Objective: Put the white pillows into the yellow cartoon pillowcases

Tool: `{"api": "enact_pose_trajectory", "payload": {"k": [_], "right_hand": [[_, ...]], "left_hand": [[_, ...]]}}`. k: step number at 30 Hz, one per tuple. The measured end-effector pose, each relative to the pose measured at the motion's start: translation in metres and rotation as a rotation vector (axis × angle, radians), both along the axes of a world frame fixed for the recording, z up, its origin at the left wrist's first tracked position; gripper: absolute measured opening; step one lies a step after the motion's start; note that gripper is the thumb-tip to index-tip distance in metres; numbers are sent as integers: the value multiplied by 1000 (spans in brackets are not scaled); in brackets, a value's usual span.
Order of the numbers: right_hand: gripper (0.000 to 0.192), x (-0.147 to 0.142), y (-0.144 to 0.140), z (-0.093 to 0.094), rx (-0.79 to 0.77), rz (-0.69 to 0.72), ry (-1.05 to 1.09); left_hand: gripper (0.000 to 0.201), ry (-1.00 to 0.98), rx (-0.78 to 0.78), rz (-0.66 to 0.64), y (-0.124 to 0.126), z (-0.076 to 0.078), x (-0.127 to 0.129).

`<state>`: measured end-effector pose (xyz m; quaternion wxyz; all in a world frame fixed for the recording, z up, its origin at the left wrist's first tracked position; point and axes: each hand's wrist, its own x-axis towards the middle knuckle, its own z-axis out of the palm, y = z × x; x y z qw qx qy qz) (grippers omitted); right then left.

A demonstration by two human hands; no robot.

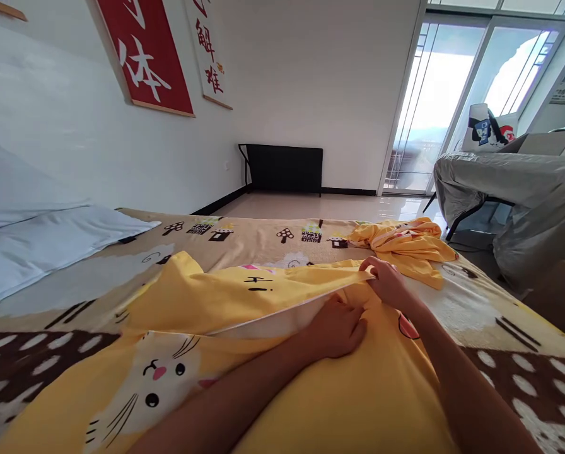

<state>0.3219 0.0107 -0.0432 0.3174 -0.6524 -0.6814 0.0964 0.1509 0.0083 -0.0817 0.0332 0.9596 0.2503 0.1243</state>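
A yellow pillowcase [273,299] with a printed cat face lies across the bed in front of me. Its long opening gapes, and a pale layer [282,325] shows inside. My right hand [384,280] pinches the far edge of that opening at its right end and lifts it a little. Just below, my left hand [337,328] is closed on the yellow cloth at the opening; its fingertips are hidden in the folds. Smooth yellow fabric bulges under my forearms.
Another bunched yellow cloth [405,246] lies at the bed's far right. A patterned blanket [244,236] covers the bed, with white bedding [50,246] on the left. A black folded panel [285,169] leans by the wall; a plastic-covered table [514,176] stands right.
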Motion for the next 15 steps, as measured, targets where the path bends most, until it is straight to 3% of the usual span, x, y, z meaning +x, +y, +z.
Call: {"api": "enact_pose_trajectory", "payload": {"k": [4,6,9,12,15], "right_hand": [[24,21,-1,-16,-70,132,67],[28,25,-4,-19,-47,71,-53],[34,19,-11,-13,57,-140,-202],[33,8,-19,-5,200,-236,-276],[36,5,-20,-5,263,-281,-247]], "left_hand": [[37,-243,-165,131,5,-8,1],[36,-269,-176,188,6,-9,4],[43,-30,-99,144,6,1,13],[52,187,-73,60,8,19,23],[48,143,-100,8,19,29,30]]}}
